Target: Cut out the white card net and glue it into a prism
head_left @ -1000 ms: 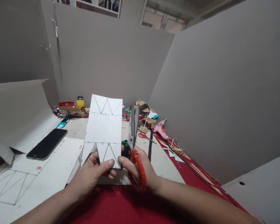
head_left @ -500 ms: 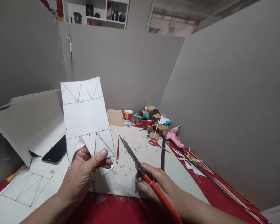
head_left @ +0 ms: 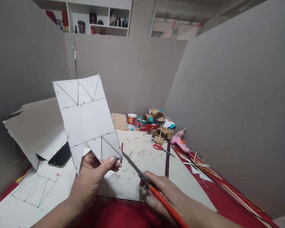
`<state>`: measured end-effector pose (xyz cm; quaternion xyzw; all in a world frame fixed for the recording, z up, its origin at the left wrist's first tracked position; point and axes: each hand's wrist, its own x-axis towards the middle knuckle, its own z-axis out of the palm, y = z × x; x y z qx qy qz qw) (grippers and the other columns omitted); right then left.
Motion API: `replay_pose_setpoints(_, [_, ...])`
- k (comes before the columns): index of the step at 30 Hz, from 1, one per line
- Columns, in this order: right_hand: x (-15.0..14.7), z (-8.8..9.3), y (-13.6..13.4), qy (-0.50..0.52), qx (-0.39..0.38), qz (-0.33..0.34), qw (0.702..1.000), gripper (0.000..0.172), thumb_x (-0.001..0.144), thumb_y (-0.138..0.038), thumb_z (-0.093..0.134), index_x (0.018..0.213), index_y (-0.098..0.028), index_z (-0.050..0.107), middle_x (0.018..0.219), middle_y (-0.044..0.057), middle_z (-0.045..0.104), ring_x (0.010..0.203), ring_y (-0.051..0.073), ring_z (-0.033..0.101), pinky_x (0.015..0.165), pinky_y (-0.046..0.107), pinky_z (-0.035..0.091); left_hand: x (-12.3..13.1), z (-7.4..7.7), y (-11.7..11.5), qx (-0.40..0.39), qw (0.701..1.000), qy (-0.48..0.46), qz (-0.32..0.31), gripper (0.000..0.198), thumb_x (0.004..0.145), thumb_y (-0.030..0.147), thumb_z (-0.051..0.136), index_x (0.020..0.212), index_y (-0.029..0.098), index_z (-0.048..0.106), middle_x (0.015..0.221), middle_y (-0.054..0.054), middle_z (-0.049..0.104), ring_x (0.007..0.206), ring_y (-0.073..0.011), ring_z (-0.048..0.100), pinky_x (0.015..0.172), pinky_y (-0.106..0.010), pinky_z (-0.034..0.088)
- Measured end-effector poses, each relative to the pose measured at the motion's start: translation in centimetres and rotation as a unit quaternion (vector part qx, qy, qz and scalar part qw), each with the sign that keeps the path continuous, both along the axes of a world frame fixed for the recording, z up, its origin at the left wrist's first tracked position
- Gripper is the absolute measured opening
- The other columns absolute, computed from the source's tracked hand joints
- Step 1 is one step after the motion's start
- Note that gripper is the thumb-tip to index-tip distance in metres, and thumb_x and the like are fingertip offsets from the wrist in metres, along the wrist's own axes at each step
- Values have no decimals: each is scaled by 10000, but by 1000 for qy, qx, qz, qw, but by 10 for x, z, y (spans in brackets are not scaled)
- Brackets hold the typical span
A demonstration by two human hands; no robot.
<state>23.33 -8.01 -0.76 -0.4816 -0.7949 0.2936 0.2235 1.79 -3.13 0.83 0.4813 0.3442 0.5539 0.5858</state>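
Observation:
My left hand pinches the lower edge of a white card cut-out with pencilled triangles at both ends, holding it upright above the table. My right hand grips orange-handled scissors; their closed blades point up-left and the tip touches the card's lower right corner. A red pencil lies on the board just behind the card.
A large white board covers the red table; a drawn sheet and a black phone lie left. At the back sit a paper cup, cardboard scraps, small red scissors, a pink glue gun. Skewers lie right. Grey walls enclose the desk.
The right hand dropped the scissors from upright to low and slanted, then moved the tip to the card's lower right corner. The left hand lifted the card up and left.

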Motion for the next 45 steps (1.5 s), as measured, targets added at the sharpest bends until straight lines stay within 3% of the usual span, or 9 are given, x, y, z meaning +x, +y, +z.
replay_pose_setpoints(6, [2, 0, 0, 2, -2, 34, 999, 317, 881, -497, 402, 851, -188, 467, 719, 8, 508, 607, 147, 411, 569, 268, 375, 2, 1, 7, 1, 1000, -4, -14, 134, 736, 250, 741, 813, 190, 649, 693, 43, 699, 650, -91, 636, 684, -193, 511])
replay_pose_setpoints(15, [4, -6, 2, 19, -9, 35, 999, 339, 893, -505, 402, 891, -178, 494, 729, 4, 522, 603, 133, 400, 567, 248, 381, 5, 5, 7, 7, 999, 34, -16, 131, 727, 259, 742, 779, 187, 647, 654, 31, 698, 639, -97, 626, 668, -182, 496])
replay_pose_setpoints(27, [2, -6, 6, 19, -28, 37, 999, 367, 869, -538, 431, 887, -181, 514, 691, -5, 502, 574, 131, 397, 542, 237, 373, 6, -10, 5, -49, 998, 45, -19, 204, 695, 300, 758, 785, 171, 628, 634, 11, 682, 613, -113, 608, 581, -180, 492])
replay_pose_setpoints(32, [0, -5, 4, -41, -19, 5, 999, 283, 854, -479, 466, 839, -197, 474, 668, -15, 489, 558, 130, 387, 535, 244, 353, 5, -10, 0, -85, 994, 59, -20, 219, 706, 331, 746, 822, 193, 622, 647, 19, 687, 570, -119, 604, 544, -196, 497])
replay_pose_setpoints(39, [-1, -2, 0, -102, 18, -45, 994, 337, 766, -505, 574, 763, -222, 391, 605, -32, 465, 511, 125, 309, 489, 242, 293, 4, -10, -5, -8, 992, 125, -2, 191, 708, 356, 734, 627, 188, 692, 652, -12, 708, 635, -159, 635, 586, -210, 498])
replay_pose_setpoints(45, [1, -2, 0, -162, 70, -72, 982, 372, 747, -534, 562, 766, -219, 365, 686, 17, 519, 553, 153, 393, 516, 263, 295, 1, -15, -5, 6, 983, 183, 25, 235, 684, 429, 727, 606, 208, 714, 680, -33, 724, 674, -196, 641, 626, -244, 482])
